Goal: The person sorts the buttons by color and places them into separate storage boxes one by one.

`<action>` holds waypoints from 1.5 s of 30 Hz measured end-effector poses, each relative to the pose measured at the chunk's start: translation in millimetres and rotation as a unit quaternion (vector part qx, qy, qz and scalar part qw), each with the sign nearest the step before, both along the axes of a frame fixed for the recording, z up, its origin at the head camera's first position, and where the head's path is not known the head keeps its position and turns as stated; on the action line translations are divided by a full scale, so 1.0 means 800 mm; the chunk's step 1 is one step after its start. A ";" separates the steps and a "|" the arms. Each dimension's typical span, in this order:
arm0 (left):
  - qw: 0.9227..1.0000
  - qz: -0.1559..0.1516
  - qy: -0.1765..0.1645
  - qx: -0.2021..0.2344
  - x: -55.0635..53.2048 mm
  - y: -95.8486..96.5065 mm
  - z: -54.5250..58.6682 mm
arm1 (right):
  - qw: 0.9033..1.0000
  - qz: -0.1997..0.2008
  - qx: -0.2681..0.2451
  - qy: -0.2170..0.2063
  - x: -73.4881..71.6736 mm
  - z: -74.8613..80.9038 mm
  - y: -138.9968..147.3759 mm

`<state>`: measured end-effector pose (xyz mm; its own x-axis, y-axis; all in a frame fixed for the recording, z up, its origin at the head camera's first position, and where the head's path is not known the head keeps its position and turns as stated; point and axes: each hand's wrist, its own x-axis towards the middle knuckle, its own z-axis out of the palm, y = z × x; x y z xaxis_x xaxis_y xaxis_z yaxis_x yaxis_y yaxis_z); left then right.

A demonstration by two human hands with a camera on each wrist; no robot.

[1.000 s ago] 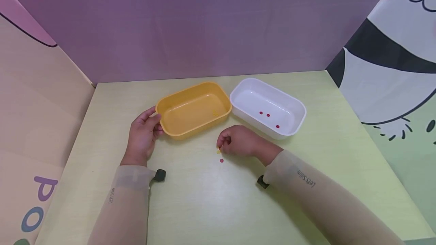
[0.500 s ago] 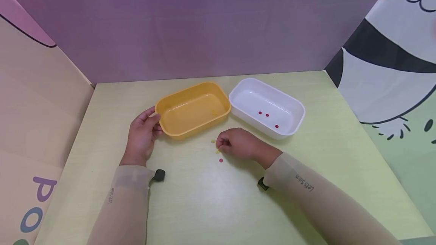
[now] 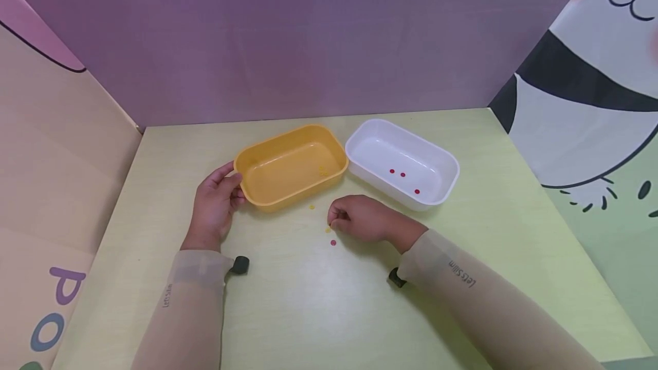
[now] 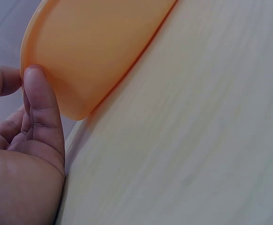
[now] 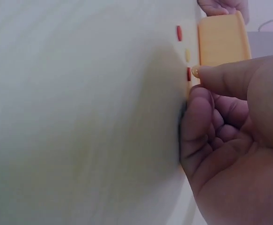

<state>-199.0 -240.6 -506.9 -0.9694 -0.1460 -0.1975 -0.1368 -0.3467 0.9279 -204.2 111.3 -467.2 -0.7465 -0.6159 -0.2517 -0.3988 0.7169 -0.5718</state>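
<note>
Fingers (image 3: pixel 336 217) of right hand (image 3: pixel 360 218) curled down onto the tabletop (image 3: pixel 319 301), tips bunched at a small yellow bead (image 3: pixel 328 229); whether pinched or merely touched, cannot tell. In the right wrist view, thumb and forefinger tips close together just beside that bead. Red bead (image 3: pixel 333 242) on the tabletop at 6 o'clock of the yellow one, just beside it, untouched. Second yellow bead (image 3: pixel 311 206) loose at 10 o'clock of the right hand, near the front wall of the yellow tray (image 3: pixel 267 198). Left hand (image 3: pixel 215 205) at 9 o'clock of that tray, thumb and fingers wrapped around its left end, gripping the rim. A few yellow beads lying inside the yellow tray. White tray (image 3: pixel 442 187) at 3 o'clock of the yellow tray, corners touching, three red beads (image 3: pixel 403 175) inside.
</note>
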 end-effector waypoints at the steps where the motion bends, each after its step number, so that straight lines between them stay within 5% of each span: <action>1: 1.000 0.000 0.000 0.000 0.000 0.000 0.000 | 1.000 -0.002 -0.005 -0.007 -0.001 -0.001 0.001; 20: 1.000 0.001 -0.001 0.003 0.000 0.000 0.000 | 0.993 -0.069 -0.070 -0.070 -0.006 0.008 0.006; 45: 1.000 0.001 -0.004 0.003 -0.002 -0.001 -0.002 | 0.986 -0.087 -0.094 -0.111 -0.003 0.028 0.006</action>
